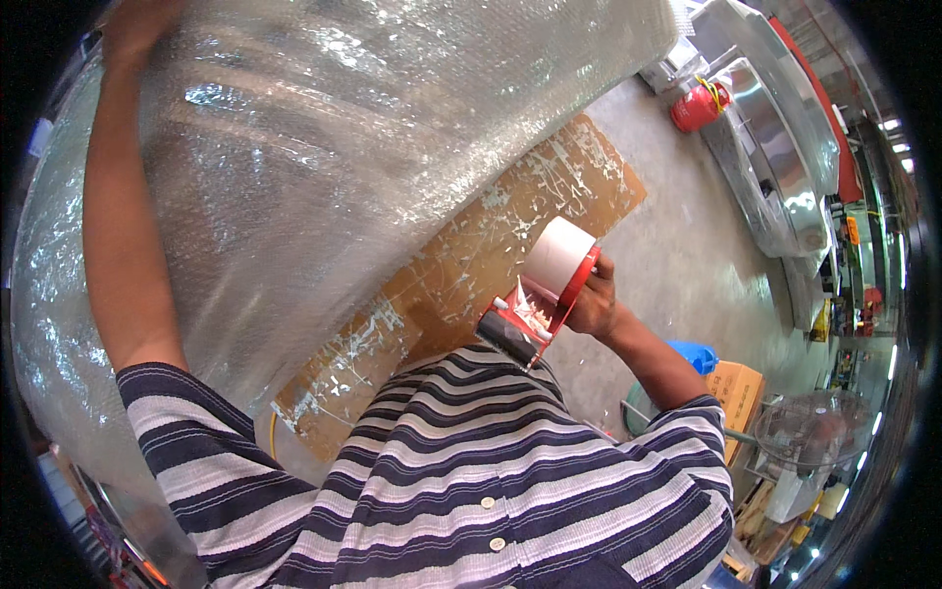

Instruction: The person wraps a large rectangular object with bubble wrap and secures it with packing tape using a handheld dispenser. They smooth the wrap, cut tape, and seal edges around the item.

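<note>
My right hand (595, 298) is closed around a red tape gun (533, 334) in front of my body. A wide roll of whitish tape (559, 259) sits on it, and a black roller shows at its near end. A large sheet of clear bubble wrap (324, 147) spreads over the left and far side. My left arm stretches across it to the far left, where my left hand (137, 34) is at or just above the wrap. That hand is blurred and cut by the picture's edge, so its fingers do not show clearly.
Under the wrap's near edge lies a scuffed brown board (471, 245) with tape scraps stuck to it. A red gas cylinder (699, 105) and plastic-wrapped metal equipment (775, 167) stand at the far right. Nearer are a cardboard box (736, 393) and a fan (814, 432).
</note>
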Demonstrator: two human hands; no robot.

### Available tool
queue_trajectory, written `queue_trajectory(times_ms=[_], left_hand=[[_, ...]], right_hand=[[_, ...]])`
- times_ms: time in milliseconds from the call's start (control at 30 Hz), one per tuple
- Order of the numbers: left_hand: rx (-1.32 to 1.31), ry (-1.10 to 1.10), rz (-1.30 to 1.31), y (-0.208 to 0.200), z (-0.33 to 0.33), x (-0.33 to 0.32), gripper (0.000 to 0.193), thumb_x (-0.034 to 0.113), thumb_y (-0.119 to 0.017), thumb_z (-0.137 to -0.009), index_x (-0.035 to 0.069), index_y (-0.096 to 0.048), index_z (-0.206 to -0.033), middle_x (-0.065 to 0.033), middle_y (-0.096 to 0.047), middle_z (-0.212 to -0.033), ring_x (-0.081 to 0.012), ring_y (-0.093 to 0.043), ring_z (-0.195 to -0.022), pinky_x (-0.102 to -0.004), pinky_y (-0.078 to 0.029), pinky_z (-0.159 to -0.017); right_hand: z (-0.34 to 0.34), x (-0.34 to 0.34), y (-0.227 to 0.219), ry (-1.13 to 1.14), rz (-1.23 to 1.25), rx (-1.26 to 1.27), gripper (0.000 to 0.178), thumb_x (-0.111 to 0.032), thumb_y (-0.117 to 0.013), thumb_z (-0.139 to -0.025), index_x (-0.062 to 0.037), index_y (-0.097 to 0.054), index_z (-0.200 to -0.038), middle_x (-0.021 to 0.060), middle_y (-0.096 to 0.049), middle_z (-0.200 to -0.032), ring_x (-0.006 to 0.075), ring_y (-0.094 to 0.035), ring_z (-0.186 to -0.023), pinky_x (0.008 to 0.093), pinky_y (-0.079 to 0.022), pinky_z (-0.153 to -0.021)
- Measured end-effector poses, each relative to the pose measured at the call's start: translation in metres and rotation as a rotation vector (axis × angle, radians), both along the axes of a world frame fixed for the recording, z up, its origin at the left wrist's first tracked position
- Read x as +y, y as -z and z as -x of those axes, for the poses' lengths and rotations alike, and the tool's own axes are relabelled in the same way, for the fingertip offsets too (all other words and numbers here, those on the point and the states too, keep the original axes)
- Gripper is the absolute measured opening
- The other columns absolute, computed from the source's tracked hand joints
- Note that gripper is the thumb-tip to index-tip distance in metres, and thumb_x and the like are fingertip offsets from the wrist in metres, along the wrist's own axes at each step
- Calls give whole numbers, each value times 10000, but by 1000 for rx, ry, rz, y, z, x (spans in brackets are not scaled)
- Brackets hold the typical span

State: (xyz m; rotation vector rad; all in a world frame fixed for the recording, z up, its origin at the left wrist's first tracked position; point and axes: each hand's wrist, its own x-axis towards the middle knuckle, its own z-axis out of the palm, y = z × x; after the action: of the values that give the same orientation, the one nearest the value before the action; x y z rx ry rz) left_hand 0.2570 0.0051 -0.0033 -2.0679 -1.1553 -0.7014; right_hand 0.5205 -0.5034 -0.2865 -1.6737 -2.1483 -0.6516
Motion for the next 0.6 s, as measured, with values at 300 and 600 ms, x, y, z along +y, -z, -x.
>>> queue_trajectory(times_ms=[300,600], left_hand=[[-82,46,318,7,-13,-21,845,738,-217,-1003,85,-748,-1082,-244,-724,-1076,-441,-685,-1069,-564,-522,-934],[-196,78,192,-4,4,-30,735,647,-357,-1026,52,-764,-883,-218,-741,-859,-398,-741,-847,-512,-589,-765]], right_hand=[[5,85,-75,-28,39,1029,403,-215,-863,-740,-116,-731,-1108,98,-731,-1144,314,-650,-1163,457,-394,-1041],[47,349,-291,-392,-586,355,488,-367,-733,-942,-2,-489,-1154,213,-719,-945,444,-641,-890,523,-509,-809]])
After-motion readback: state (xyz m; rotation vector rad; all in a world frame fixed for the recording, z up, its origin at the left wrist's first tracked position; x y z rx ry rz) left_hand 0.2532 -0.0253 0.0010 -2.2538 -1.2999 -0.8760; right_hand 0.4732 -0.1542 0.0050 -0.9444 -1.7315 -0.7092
